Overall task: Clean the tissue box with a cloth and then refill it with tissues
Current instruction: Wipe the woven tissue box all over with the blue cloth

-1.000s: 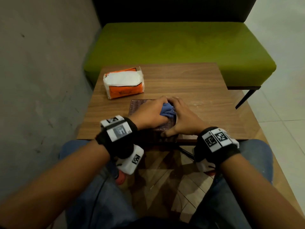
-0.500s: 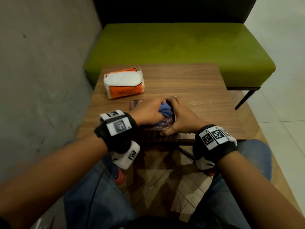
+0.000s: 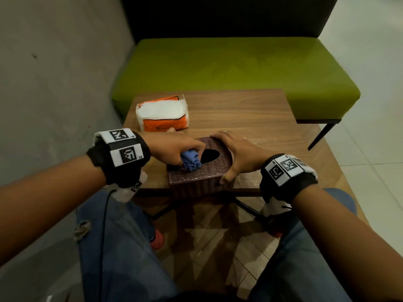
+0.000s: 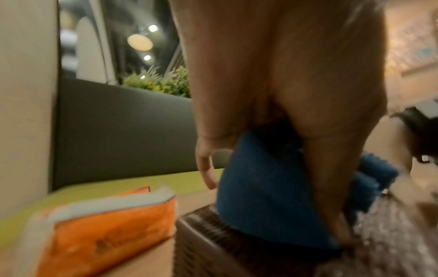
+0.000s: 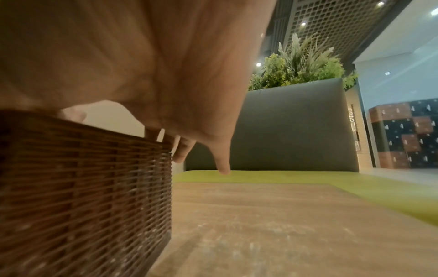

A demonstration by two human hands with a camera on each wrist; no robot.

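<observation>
A dark brown woven tissue box [image 3: 202, 177] stands at the near edge of the wooden table [image 3: 250, 114], its oval slot [image 3: 209, 155] facing up. My left hand [image 3: 174, 149] grips a bunched blue cloth [image 3: 191, 160] and presses it on the box top left of the slot. In the left wrist view the blue cloth [image 4: 265, 187] sits under my fingers on the box [image 4: 213, 243]. My right hand [image 3: 235, 153] clasps the box's right side, thumb on the front corner; the right wrist view shows the woven wall [image 5: 83, 187] under my palm. An orange tissue pack [image 3: 162, 115] lies behind, to the left.
A green bench [image 3: 235, 68] with a dark backrest runs behind the table. A grey wall [image 3: 54, 83] is close on the left. White dust marks the tabletop [image 5: 260, 234] right of the box. My knees in jeans sit under the near table edge.
The view has shifted closer and lower. My left hand slid the cloth leftward and toward me, uncovering the oval slot. My right hand keeps its hold on the box's right side.
</observation>
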